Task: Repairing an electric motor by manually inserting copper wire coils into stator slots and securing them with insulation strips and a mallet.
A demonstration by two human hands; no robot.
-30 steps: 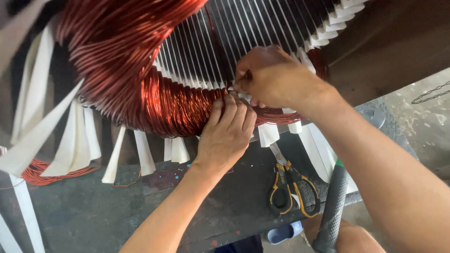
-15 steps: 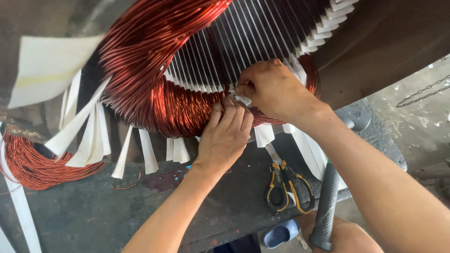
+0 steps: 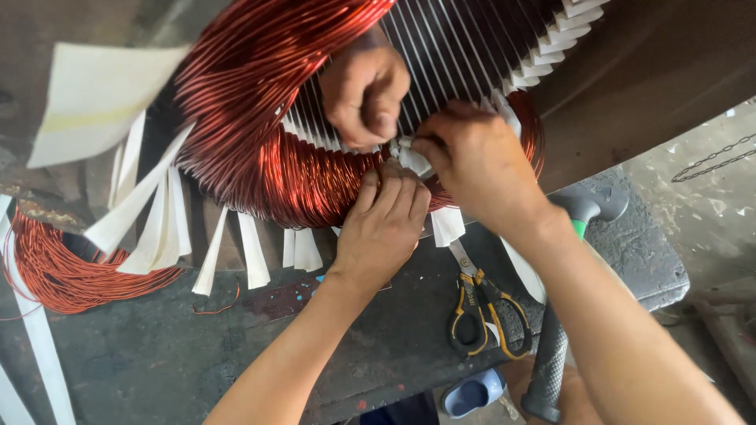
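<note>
Head view: the left hand [image 3: 386,228] and right hand [image 3: 472,161] are pinched together on a white insulation strip [image 3: 411,157] at the lower edge of the copper winding [image 3: 260,149]. A third hand [image 3: 364,90] is pressed close above, leaving little room. Scissors [image 3: 482,311] are laid near the bench [image 3: 157,354] edge
</note>
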